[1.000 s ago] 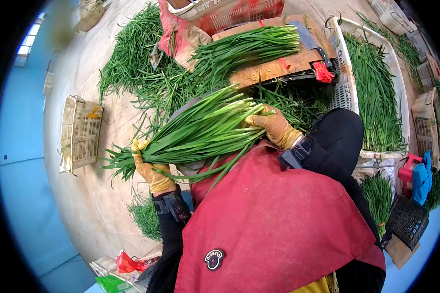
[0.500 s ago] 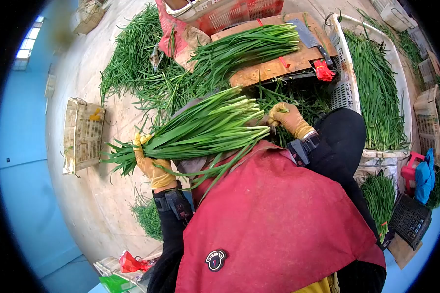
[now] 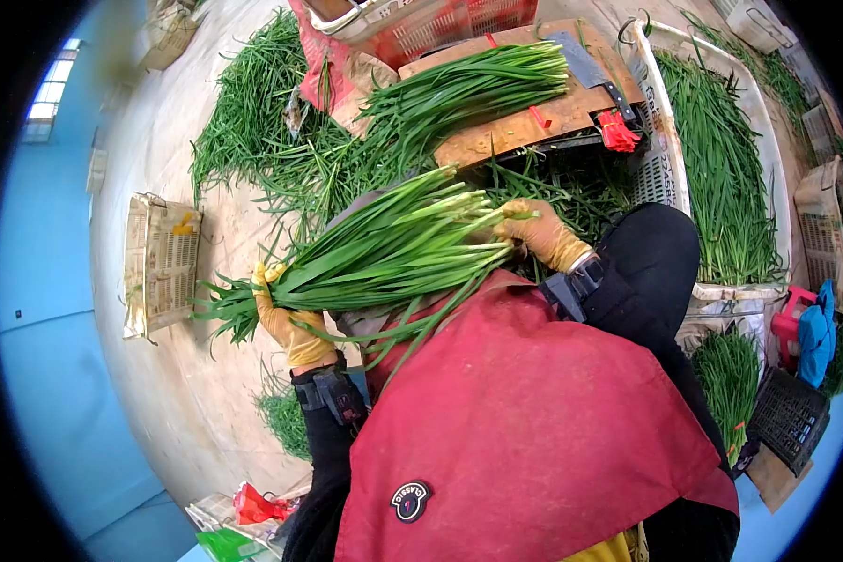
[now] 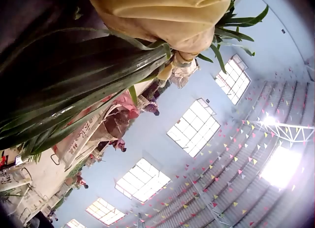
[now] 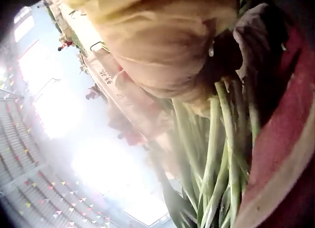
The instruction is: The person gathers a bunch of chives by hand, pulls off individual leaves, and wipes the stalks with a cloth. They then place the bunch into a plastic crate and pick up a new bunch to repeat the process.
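Observation:
A bundle of long green stalks (image 3: 375, 253) lies across the person's lap in the head view, leafy ends to the left, pale ends to the right. The gloved left hand (image 3: 290, 323) grips the leafy end, thumb up in front of the leaves. At the pale end, the gloved right hand (image 3: 541, 234) pinches stalk ends with curled fingers. In the right wrist view pale stalks (image 5: 216, 154) run down from beneath the right glove (image 5: 162, 46). The left glove (image 4: 167, 16) covers part of the leaves (image 4: 83, 90) in the left wrist view.
Ahead, a wooden board (image 3: 496, 136) holds another bundle (image 3: 478, 80), a cleaver (image 3: 579, 61) and red ties (image 3: 618, 131). A white crate (image 3: 667, 140) of greens stands right. Loose greens (image 3: 253, 112) spread ahead-left; another crate (image 3: 162, 267) stands left.
The right hand moved off the pale ends to the right, then came back left and now touches them again. The left hand keeps its grip on the leafy end.

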`<state>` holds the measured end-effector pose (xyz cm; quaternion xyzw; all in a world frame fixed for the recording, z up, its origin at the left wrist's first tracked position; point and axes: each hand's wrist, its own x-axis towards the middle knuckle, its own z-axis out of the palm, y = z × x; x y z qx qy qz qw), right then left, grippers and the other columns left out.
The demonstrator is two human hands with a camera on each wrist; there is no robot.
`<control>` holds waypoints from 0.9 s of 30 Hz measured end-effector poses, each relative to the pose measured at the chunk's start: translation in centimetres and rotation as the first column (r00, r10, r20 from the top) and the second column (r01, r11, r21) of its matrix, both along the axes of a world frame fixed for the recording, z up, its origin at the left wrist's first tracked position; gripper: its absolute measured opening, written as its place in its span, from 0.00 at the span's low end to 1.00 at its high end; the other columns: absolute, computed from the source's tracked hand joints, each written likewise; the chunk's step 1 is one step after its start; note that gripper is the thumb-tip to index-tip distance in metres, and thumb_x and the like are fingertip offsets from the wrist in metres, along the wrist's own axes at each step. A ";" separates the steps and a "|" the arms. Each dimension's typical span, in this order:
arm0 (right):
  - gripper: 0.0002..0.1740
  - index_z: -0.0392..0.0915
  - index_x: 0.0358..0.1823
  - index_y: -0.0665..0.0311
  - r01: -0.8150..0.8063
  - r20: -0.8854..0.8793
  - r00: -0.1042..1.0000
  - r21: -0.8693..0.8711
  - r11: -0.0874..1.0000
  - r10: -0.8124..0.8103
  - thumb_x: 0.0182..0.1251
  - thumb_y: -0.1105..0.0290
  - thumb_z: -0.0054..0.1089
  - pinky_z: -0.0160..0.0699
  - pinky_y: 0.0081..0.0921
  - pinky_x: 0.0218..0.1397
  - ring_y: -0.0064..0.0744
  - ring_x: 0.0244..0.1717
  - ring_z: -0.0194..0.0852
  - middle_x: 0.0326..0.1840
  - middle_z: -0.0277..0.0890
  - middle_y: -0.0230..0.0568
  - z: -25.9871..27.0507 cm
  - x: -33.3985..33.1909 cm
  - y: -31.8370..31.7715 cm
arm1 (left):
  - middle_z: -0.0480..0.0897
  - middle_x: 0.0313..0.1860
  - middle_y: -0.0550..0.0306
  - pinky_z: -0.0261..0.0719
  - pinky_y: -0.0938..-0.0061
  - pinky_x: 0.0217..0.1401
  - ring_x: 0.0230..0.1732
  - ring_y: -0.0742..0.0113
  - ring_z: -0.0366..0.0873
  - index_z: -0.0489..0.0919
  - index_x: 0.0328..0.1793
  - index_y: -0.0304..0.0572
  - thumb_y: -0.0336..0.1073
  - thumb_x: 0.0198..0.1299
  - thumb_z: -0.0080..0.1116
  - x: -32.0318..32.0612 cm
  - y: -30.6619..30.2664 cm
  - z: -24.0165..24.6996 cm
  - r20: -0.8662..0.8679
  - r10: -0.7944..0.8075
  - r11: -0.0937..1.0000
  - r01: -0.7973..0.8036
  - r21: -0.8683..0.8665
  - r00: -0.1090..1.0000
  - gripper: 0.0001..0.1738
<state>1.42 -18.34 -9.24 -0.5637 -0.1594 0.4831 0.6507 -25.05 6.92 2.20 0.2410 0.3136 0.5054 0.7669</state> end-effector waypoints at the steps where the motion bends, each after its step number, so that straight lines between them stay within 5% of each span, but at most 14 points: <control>1: 0.09 0.80 0.42 0.69 0.008 -0.071 0.997 -0.050 0.999 -0.012 0.59 0.77 0.62 0.77 0.18 0.34 0.23 0.29 0.76 0.32 0.81 0.36 0.2 0.8 -0.2 | 0.82 0.36 0.60 0.81 0.67 0.46 0.37 0.67 0.79 0.80 0.42 0.44 0.41 0.68 0.54 0.1 -0.2 0.1 -0.005 -0.005 1.000 0.005 0.014 1.000 0.10; 6: 0.09 0.81 0.41 0.67 0.307 0.223 0.935 -0.121 0.944 -0.276 0.58 0.75 0.62 0.79 0.21 0.35 0.25 0.30 0.78 0.33 0.82 0.39 -2.3 4.1 -2.5 | 0.83 0.40 0.58 0.81 0.66 0.48 0.40 0.65 0.80 0.80 0.47 0.44 0.42 0.70 0.51 -0.4 0.0 -0.3 -0.052 0.002 0.997 0.002 0.082 0.999 0.12; 7: 0.13 0.81 0.43 0.67 0.298 0.484 0.848 -0.097 0.950 -0.217 0.55 0.74 0.64 0.80 0.24 0.45 0.27 0.38 0.80 0.39 0.83 0.40 -3.6 4.8 -2.9 | 0.83 0.42 0.58 0.81 0.64 0.50 0.42 0.63 0.80 0.79 0.51 0.45 0.43 0.71 0.49 -1.2 0.7 -1.2 -0.052 -0.011 0.995 0.016 0.103 0.999 0.14; 10: 0.18 0.82 0.47 0.67 0.157 0.825 0.559 -0.202 0.967 0.081 0.52 0.74 0.64 0.76 0.25 0.55 0.29 0.47 0.79 0.46 0.83 0.39 0.1 4.0 -3.0 | 0.83 0.46 0.56 0.81 0.60 0.52 0.45 0.60 0.80 0.79 0.53 0.45 0.46 0.72 0.46 -2.3 1.7 -2.3 -0.010 -0.020 0.997 0.021 0.068 1.000 0.17; 11: 0.19 0.81 0.50 0.66 0.072 0.820 0.553 -0.225 0.972 0.148 0.54 0.73 0.63 0.75 0.25 0.57 0.31 0.50 0.79 0.50 0.82 0.42 1.0 3.6 -3.1 | 0.83 0.46 0.56 0.81 0.60 0.52 0.45 0.60 0.81 0.79 0.53 0.45 0.46 0.72 0.46 -1.8 1.2 -1.7 -0.027 0.006 0.998 -0.004 0.056 1.000 0.17; 13: 0.19 0.81 0.51 0.65 -0.056 0.570 0.803 -0.218 0.974 0.174 0.56 0.72 0.63 0.75 0.25 0.56 0.31 0.50 0.79 0.50 0.82 0.43 1.2 2.7 -3.1 | 0.83 0.46 0.56 0.81 0.60 0.52 0.44 0.60 0.81 0.79 0.52 0.45 0.46 0.71 0.46 -1.8 1.2 -1.6 -0.027 0.025 0.999 -0.024 0.046 0.999 0.17; 15: 0.15 0.82 0.48 0.64 -0.092 0.403 0.900 -0.199 0.976 0.167 0.59 0.71 0.62 0.77 0.23 0.52 0.30 0.46 0.81 0.46 0.83 0.44 1.6 1.4 -3.1 | 0.83 0.45 0.55 0.81 0.59 0.52 0.43 0.60 0.81 0.79 0.52 0.45 0.46 0.71 0.47 -2.3 1.9 -2.4 0.005 0.010 0.998 -0.010 0.055 1.000 0.16; 18: 0.11 0.83 0.43 0.65 0.009 0.550 0.830 -0.187 0.982 0.097 0.59 0.72 0.62 0.78 0.23 0.47 0.29 0.41 0.82 0.39 0.84 0.42 3.7 -0.5 -2.9 | 0.83 0.43 0.55 0.81 0.59 0.51 0.42 0.60 0.81 0.79 0.50 0.44 0.45 0.71 0.48 -1.6 1.8 -1.6 0.012 0.027 0.997 -0.027 0.065 1.000 0.15; 19: 0.08 0.83 0.38 0.65 -0.024 0.711 0.703 0.002 1.000 0.016 0.58 0.73 0.61 0.79 0.24 0.44 0.31 0.37 0.83 0.33 0.83 0.40 4.6 -1.1 -2.9 | 0.83 0.42 0.55 0.82 0.59 0.49 0.41 0.59 0.81 0.80 0.47 0.44 0.45 0.70 0.49 -1.7 2.3 -1.7 0.080 -0.008 0.998 0.003 0.070 0.997 0.15; 22: 0.08 0.83 0.40 0.67 -0.374 0.555 0.749 -0.095 0.923 0.361 0.59 0.76 0.61 0.78 0.25 0.46 0.31 0.38 0.81 0.37 0.84 0.43 8.2 -2.0 -2.1 | 0.81 0.35 0.59 0.81 0.64 0.46 0.36 0.65 0.78 0.80 0.42 0.43 0.40 0.67 0.55 0.4 0.7 0.7 0.023 0.105 0.994 -0.105 0.018 0.994 0.09; 23: 0.10 0.82 0.40 0.66 -0.307 0.729 0.677 0.157 0.939 0.100 0.56 0.74 0.64 0.78 0.30 0.44 0.36 0.38 0.80 0.38 0.83 0.42 6.7 -2.9 -1.5 | 0.82 0.35 0.57 0.81 0.61 0.47 0.36 0.62 0.79 0.79 0.40 0.42 0.41 0.67 0.54 0.4 0.7 0.5 0.039 0.086 0.996 -0.087 0.029 0.996 0.11; 27: 0.14 0.82 0.41 0.57 -0.364 0.856 0.471 -0.033 0.931 0.214 0.50 0.69 0.67 0.77 0.39 0.50 0.48 0.46 0.76 0.41 0.80 0.43 4.6 -2.2 -0.5 | 0.82 0.36 0.52 0.81 0.58 0.49 0.40 0.56 0.80 0.78 0.39 0.40 0.44 0.68 0.51 1.7 0.3 1.4 -0.022 0.061 0.998 -0.060 0.034 0.998 0.15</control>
